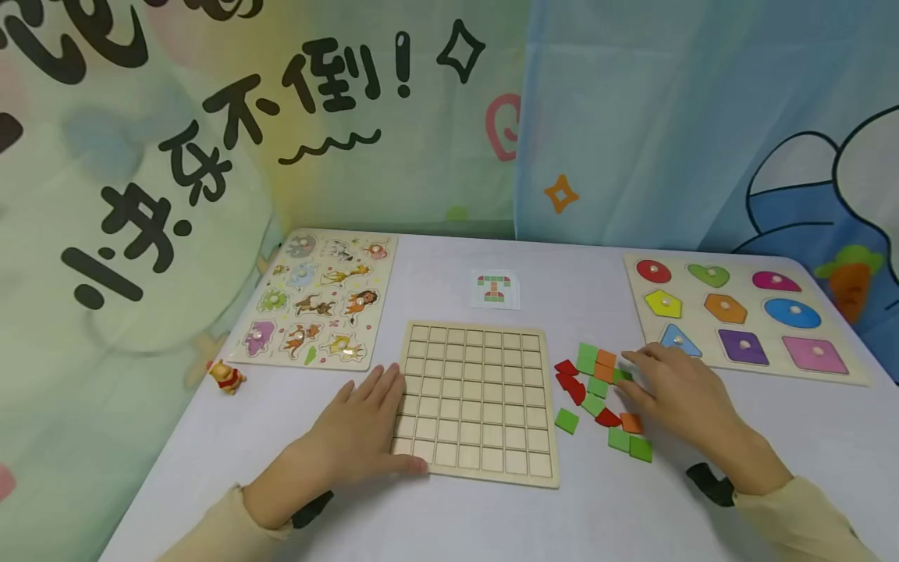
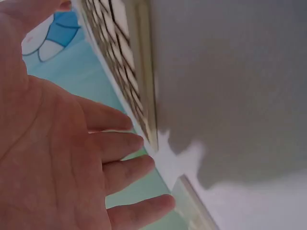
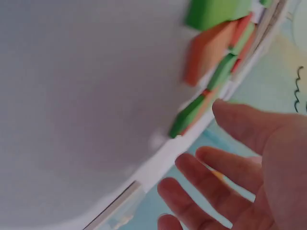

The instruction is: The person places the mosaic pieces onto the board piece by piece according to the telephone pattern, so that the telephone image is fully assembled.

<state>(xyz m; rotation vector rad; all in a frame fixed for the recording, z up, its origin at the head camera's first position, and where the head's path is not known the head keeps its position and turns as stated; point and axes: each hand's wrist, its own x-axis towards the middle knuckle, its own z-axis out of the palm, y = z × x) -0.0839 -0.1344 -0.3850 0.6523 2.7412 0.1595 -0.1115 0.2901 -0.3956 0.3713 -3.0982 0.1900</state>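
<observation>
A wooden grid board [image 1: 481,407] with bare square cells lies in the middle of the table. At its left edge my left hand [image 1: 354,441] rests, fingers spread, thumb by the near corner; the left wrist view shows the palm [image 2: 53,153] holding nothing. To the right of the board is a loose group of green, orange and red flat pieces, among them a green square [image 1: 566,421] and a red piece [image 1: 572,388]. Over the group's right side reaches my right hand [image 1: 677,394], beside a partly hidden green piece [image 1: 621,376]. Its thumb [image 3: 240,117] and fingers are apart, with nothing between them.
Behind the board lies a small card [image 1: 495,289] with a green and red tile pattern. An animal knob puzzle [image 1: 319,300] is at the back left, with a bear figurine [image 1: 227,378] near it. A shape puzzle [image 1: 755,316] lies back right, close to my right hand.
</observation>
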